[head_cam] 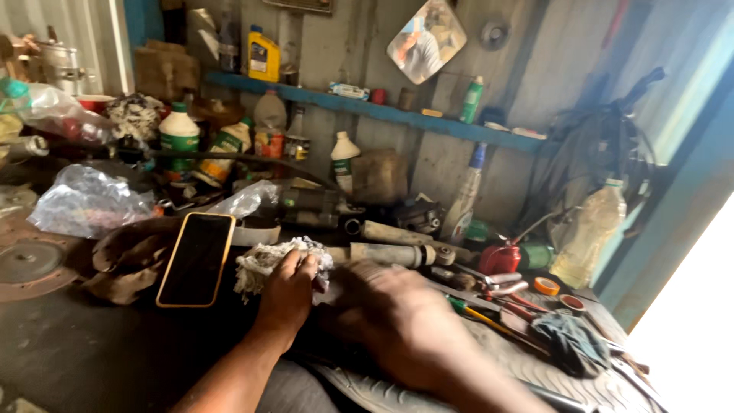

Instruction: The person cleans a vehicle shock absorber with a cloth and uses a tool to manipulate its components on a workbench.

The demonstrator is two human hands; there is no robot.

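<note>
Left hand point(287, 287), lower centre of frame: fingers curled over whitish frayed rag point(264, 264), gripping its right end; rag lies on desk point(84, 352), bulk sticking out up-left of knuckles. Right hand point(401, 321), just right of left, motion-blurred; palm down, fingers loosely spread, grip cannot tell, nothing seen in it. Phone point(197, 260), dark screen, yellow case, just left of rag, propped on brown cloth. Grey cyl. part point(394, 254) behind hands. Red oil can point(501, 258) centre-right. Blue shelf point(382, 113) w/ bottles, upper frame.
</note>
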